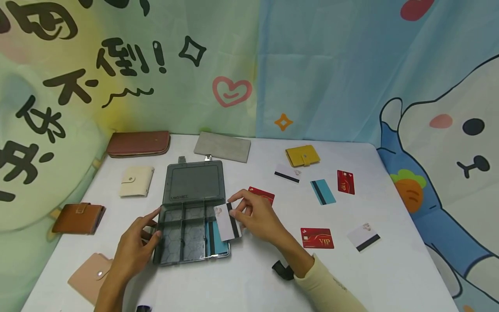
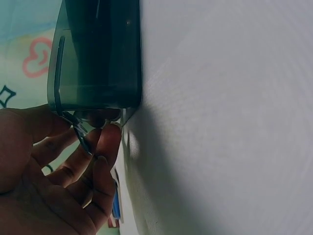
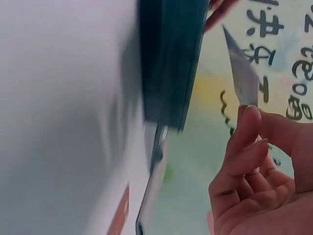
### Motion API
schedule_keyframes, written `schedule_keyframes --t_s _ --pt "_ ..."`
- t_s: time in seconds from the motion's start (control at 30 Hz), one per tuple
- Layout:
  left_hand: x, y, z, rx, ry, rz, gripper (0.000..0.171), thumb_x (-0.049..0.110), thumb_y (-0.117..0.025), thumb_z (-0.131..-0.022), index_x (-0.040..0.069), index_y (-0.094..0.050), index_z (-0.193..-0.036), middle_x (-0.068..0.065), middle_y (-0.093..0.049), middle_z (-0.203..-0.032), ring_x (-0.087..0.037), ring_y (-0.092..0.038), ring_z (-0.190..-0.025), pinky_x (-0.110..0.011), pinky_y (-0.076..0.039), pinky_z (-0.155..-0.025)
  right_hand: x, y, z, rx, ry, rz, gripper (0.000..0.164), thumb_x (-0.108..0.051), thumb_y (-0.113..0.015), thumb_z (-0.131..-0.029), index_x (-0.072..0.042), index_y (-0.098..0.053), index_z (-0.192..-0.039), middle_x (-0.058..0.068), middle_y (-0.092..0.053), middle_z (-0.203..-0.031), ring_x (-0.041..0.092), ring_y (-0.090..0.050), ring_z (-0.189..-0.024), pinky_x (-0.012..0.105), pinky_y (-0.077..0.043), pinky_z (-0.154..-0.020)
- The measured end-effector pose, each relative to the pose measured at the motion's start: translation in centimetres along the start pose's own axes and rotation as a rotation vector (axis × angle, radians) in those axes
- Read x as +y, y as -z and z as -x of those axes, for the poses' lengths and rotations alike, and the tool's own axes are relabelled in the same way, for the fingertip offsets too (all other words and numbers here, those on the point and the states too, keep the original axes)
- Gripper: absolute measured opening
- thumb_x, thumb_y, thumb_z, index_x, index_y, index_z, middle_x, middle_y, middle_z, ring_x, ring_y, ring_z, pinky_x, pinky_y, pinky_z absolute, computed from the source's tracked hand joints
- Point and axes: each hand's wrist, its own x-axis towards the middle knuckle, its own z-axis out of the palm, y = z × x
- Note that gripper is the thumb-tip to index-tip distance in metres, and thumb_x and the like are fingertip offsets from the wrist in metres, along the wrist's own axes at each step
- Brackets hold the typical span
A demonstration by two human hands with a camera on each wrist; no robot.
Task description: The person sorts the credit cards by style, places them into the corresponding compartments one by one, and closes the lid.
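My right hand (image 1: 259, 216) pinches a white card (image 1: 223, 225) with a black stripe between thumb and fingers. It holds the card tilted over the right column of a dark translucent compartment box (image 1: 171, 250). In the right wrist view the white card (image 3: 242, 71) stands up from the fingertips, above the box's side (image 3: 168, 83). A blue card (image 1: 220, 247) lies in the right front compartment, partly hidden by the white one. My left hand (image 1: 134, 245) grips the box's left edge, thumb and index finger at the rim; in the left wrist view its curled fingers (image 2: 107, 142) meet the wall.
Right of the box lie red cards (image 1: 317, 238), white cards (image 1: 364, 237) and a blue card (image 1: 322, 192). A yellow wallet (image 1: 302, 156) and grey wallet (image 1: 222, 146) lie at the back. Brown (image 1: 79, 219), cream (image 1: 136, 181) and pink (image 1: 90, 275) wallets line the left.
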Motion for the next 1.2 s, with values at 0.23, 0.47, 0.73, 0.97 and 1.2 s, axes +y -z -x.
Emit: schedule_keyframes --t_s 0.23,0.47,0.73,0.97,1.2 --pt "0.0 0.0 0.1 -0.001 0.009 -0.003 0.064 0.004 -0.067 -0.091 0.020 -0.046 -0.150 -0.012 -0.061 -0.114 -0.007 -0.061 -0.074 -0.023 -0.050 -0.060 -1.7 -3.0 -0.5 -0.122 0.039 -0.132 0.022 -0.020 -0.072 -0.092 -0.024 -0.066 -0.113 -0.002 -0.072 -0.078 0.031 -0.063 -0.059 0.028 -0.051 -0.051" --pt "-0.1 -0.1 0.1 -0.001 0.012 -0.003 0.064 0.004 -0.068 -0.091 0.020 -0.046 -0.150 -0.012 -0.061 -0.114 -0.008 -0.062 -0.074 -0.023 -0.050 -0.061 -2.0 -5.1 -1.0 -0.207 0.075 0.004 0.023 -0.026 -0.072 -0.093 -0.022 -0.068 -0.115 -0.011 -0.071 -0.077 0.011 -0.052 -0.049 0.022 -0.041 -0.050" --pt "0.2 -0.1 0.0 -0.011 0.020 -0.012 0.064 0.004 -0.067 -0.092 0.019 -0.045 -0.150 -0.014 -0.061 -0.115 -0.015 -0.063 -0.077 -0.024 -0.050 -0.061 -0.5 -2.6 -2.4 -0.117 0.027 0.129 0.024 -0.031 -0.074 -0.090 -0.022 -0.070 -0.112 -0.012 -0.066 -0.078 0.012 -0.057 -0.061 0.027 -0.048 -0.053" --pt "0.1 -0.1 0.0 -0.005 0.012 -0.014 0.064 0.004 -0.067 -0.092 0.018 -0.046 -0.150 -0.014 -0.061 -0.114 -0.015 -0.063 -0.076 -0.024 -0.049 -0.059 2.1 1.7 -5.1 -0.010 -0.072 0.219 0.038 -0.032 -0.081 -0.083 -0.019 -0.068 -0.116 -0.003 -0.069 -0.092 0.016 -0.059 -0.073 0.031 -0.047 -0.063" --pt "0.0 -0.1 -0.1 -0.009 0.020 -0.017 0.063 0.005 -0.067 -0.092 0.018 -0.046 -0.150 -0.014 -0.061 -0.115 -0.015 -0.063 -0.076 -0.024 -0.049 -0.060 3.9 4.0 -6.4 -0.005 -0.242 0.408 0.050 -0.037 -0.084 -0.079 -0.023 -0.062 -0.122 0.005 -0.059 -0.115 0.022 -0.055 -0.105 0.041 -0.050 -0.087"
